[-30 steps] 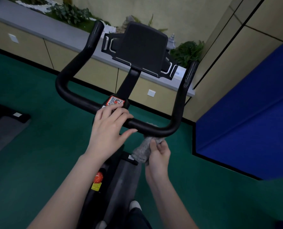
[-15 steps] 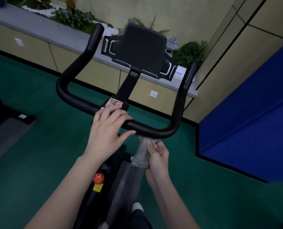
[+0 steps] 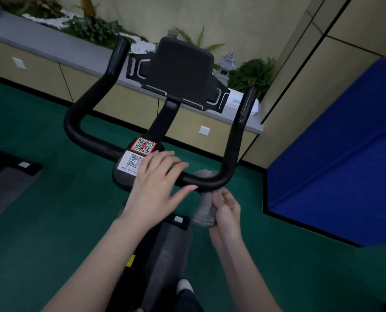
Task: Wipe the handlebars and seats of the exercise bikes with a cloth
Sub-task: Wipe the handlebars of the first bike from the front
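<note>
Fingers of the right hand are curling round a grey fluffy cloth, which is looping over the black handlebar right at the bend on the right side, with the loose end hanging below the bar. Left hand is resting flat on the crossbar with fingers straight and relaxed, not gripping anything, basically steadying the bike. If you're doing this step, I'd say keep that left palm pressing down so the bar isn't wobbling, and keep the cloth wrapping snugly round the tube so it's catching the underside too, then be sliding it up the right upright toward the tip; the curve is where the cloth is likely bunching up, so go slow there. Counting what's showing: one handlebar with two upright ends, one cloth, two QR stickers near the stem, one tablet holder on top, two wall sockets on the cabinet behind. Seat isn't showing at all, so that part is looking like it's waiting
</note>
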`<action>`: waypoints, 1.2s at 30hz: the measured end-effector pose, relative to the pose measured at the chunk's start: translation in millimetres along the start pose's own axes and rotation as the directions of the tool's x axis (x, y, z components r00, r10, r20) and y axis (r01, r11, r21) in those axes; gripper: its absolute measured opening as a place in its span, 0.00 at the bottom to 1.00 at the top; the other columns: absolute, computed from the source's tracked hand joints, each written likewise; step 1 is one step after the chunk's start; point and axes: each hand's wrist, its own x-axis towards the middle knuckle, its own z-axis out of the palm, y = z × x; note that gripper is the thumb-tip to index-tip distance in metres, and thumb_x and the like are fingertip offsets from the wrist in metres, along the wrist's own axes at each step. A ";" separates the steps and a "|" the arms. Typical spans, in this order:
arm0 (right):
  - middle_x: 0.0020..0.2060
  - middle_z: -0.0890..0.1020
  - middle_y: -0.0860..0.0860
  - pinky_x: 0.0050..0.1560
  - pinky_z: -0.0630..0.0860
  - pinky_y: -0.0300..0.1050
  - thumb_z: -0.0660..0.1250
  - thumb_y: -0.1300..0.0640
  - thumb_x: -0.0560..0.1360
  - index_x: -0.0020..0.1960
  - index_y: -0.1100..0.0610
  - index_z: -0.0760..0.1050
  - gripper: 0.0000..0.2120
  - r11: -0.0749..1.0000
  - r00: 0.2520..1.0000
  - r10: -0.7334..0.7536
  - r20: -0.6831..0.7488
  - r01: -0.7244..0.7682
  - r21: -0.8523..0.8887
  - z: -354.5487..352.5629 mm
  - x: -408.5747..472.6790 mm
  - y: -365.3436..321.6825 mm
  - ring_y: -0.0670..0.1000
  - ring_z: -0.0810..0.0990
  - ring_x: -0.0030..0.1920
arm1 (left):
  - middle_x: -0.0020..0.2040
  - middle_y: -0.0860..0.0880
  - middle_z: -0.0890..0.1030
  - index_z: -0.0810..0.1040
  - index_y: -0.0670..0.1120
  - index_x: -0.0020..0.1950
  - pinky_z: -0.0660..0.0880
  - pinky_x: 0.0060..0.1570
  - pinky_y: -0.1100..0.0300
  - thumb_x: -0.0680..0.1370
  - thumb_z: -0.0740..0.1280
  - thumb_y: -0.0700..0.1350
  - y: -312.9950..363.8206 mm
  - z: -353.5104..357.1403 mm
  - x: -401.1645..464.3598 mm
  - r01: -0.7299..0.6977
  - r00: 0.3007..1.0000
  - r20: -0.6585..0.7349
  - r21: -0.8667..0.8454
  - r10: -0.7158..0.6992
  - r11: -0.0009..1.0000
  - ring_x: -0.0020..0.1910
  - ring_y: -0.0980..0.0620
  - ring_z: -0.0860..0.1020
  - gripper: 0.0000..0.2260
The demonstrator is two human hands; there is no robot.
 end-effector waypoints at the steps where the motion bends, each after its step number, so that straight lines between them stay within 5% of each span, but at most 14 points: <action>1: 0.41 0.84 0.52 0.43 0.80 0.39 0.60 0.66 0.79 0.52 0.63 0.76 0.07 1.000 0.999 -0.020 -0.044 0.021 0.019 -2.5 1.4 -2.0 0.48 0.83 0.42 | 0.53 0.49 0.79 0.79 0.44 0.58 0.60 0.68 0.52 0.77 0.62 0.61 4.6 2.7 1.8 -0.006 1.000 0.015 -0.003 0.006 1.000 0.61 0.46 0.74 0.22; 7: 0.38 0.84 0.48 0.52 0.76 0.46 0.63 0.65 0.78 0.49 0.60 0.77 0.04 0.990 0.976 -0.138 -0.166 0.129 -0.062 -4.5 -6.2 4.7 0.46 0.81 0.42 | 0.53 0.50 0.78 0.79 0.45 0.59 0.63 0.63 0.55 0.76 0.60 0.62 15.4 16.8 5.9 0.047 0.996 0.084 -0.083 -0.040 0.995 0.54 0.48 0.76 0.24; 12: 0.52 0.81 0.54 0.58 0.76 0.48 0.66 0.61 0.78 0.50 0.54 0.78 0.05 0.975 0.919 -0.218 -0.329 0.222 -0.026 -8.1 -1.1 -4.8 0.52 0.79 0.54 | 0.46 0.53 0.79 0.81 0.48 0.52 0.64 0.58 0.56 0.75 0.61 0.63 13.3 23.8 5.9 0.060 0.998 0.034 -0.128 -0.056 0.990 0.48 0.50 0.77 0.21; 19: 0.47 0.82 0.48 0.56 0.77 0.46 0.64 0.59 0.78 0.54 0.54 0.77 0.05 0.938 0.887 -0.347 -0.303 0.332 -0.103 3.5 -1.9 -0.6 0.45 0.80 0.49 | 0.45 0.55 0.79 0.81 0.49 0.50 0.63 0.57 0.57 0.75 0.62 0.64 13.8 27.6 5.7 0.064 0.998 0.007 -0.146 -0.064 0.987 0.47 0.51 0.76 0.20; 28: 0.56 0.80 0.55 0.64 0.74 0.48 0.68 0.59 0.77 0.54 0.53 0.79 0.06 0.833 0.821 -0.512 -0.253 0.403 -0.379 1.7 16.6 -19.7 0.49 0.78 0.58 | 0.45 0.55 0.79 0.81 0.49 0.50 0.62 0.58 0.58 0.75 0.62 0.63 15.6 27.5 5.4 0.072 0.997 0.004 -0.148 -0.072 0.986 0.47 0.51 0.76 0.20; 31: 0.53 0.79 0.53 0.58 0.72 0.30 0.69 0.62 0.75 0.52 0.54 0.80 0.07 0.671 0.772 -0.631 -0.081 0.490 -0.557 0.7 20.5 -33.7 0.40 0.77 0.54 | 0.45 0.55 0.79 0.81 0.49 0.50 0.61 0.58 0.59 0.75 0.62 0.63 16.0 25.6 5.3 0.085 0.996 0.006 -0.167 -0.085 0.982 0.47 0.51 0.76 0.19; 36: 0.48 0.80 0.51 0.56 0.74 0.37 0.70 0.66 0.73 0.52 0.62 0.82 0.08 0.168 0.630 -0.646 0.431 0.668 -0.725 -21.1 22.7 -57.3 0.52 0.79 0.52 | 0.44 0.55 0.79 0.81 0.49 0.49 0.59 0.59 0.61 0.74 0.63 0.64 17.7 23.8 6.4 0.101 0.995 0.010 -0.202 -0.101 0.974 0.47 0.51 0.76 0.19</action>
